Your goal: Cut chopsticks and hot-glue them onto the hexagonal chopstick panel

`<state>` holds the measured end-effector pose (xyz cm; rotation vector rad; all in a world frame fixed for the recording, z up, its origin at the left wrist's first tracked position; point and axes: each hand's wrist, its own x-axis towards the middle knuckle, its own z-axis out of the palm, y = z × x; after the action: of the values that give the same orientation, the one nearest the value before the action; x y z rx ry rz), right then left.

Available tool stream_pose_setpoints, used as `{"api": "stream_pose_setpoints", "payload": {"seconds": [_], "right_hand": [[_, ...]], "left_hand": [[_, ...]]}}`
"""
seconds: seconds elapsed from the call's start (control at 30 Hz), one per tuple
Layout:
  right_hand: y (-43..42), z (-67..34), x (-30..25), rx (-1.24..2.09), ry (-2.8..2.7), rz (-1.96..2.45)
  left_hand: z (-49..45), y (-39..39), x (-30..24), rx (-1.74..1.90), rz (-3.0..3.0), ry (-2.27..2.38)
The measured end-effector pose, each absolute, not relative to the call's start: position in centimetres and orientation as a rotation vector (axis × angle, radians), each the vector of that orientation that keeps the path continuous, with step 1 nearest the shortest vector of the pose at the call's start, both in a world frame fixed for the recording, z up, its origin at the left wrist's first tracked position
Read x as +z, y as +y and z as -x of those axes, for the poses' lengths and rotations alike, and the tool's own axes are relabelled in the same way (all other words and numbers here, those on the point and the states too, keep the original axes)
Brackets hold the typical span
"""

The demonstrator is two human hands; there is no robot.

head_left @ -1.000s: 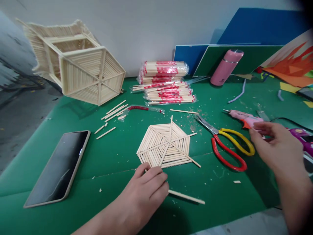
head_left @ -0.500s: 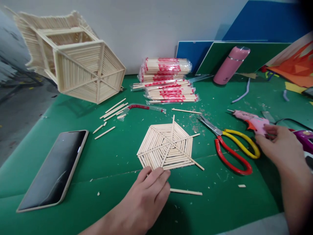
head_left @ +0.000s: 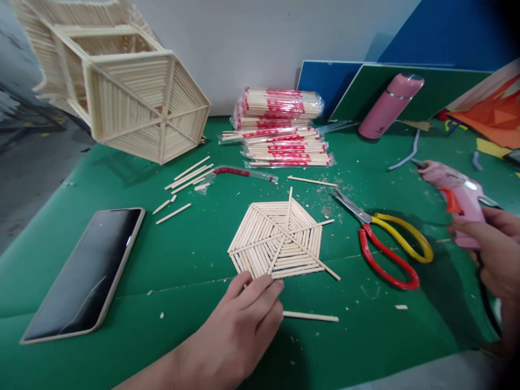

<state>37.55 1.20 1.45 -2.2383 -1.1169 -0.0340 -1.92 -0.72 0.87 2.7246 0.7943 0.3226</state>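
A flat hexagonal panel of thin wooden sticks lies on the green tabletop, a few spokes jutting past its rim. At its near edge my left hand has its fingers curled down and closed on the border; the fingertips are partly hidden. One loose stick pokes out to the right of that hand. On the right, my right hand grips a pink hot glue gun by its handle, raised over the table with the nozzle pointing left. Between the hands lie scissors with red and yellow handles, blades apart.
A larger stick-built structure stands at the back left. A smartphone lies at left, near several loose sticks. Wrapped stick bundles are stacked at the back. A pink bottle leans against boards.
My right hand has lifted the glue gun off the table and brought it to the right. My left hand stays at the panel's near edge. The view has shifted slightly.
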Motion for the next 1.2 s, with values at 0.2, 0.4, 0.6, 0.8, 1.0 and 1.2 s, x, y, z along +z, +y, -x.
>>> {"api": "stream_pose_setpoints", "payload": {"seconds": [0.2,0.4,0.6,0.8,1.0,1.2], "right_hand": [[-1.8,-30.7,2.8,0.902,-0.777,1.813],[-5.4,-26.8,3.0,1.322,-1.342,1.821],[-6.9,-27.3,1.1,0.992,-1.898,1.79],[-6.3,-25.5,2.3,0.862,-2.208,1.828],[-5.7,-24.8,2.2,0.692,-2.401,1.647],[-5.8,-24.6,2.3,0.672,-2.367,1.749]], "left_hand": [[2.2,-1.1,1.0,0.499,-2.801,0.796],[2.3,-1.1,1.3,0.536,-2.843,0.783],[2.3,-1.2,1.2,0.543,-2.852,0.815],[2.4,-1.2,0.7,0.488,-2.792,0.872],[2.3,-1.0,0.8,0.478,-2.768,0.884],[2.4,-1.1,0.7,0.437,-2.696,0.927]]}}
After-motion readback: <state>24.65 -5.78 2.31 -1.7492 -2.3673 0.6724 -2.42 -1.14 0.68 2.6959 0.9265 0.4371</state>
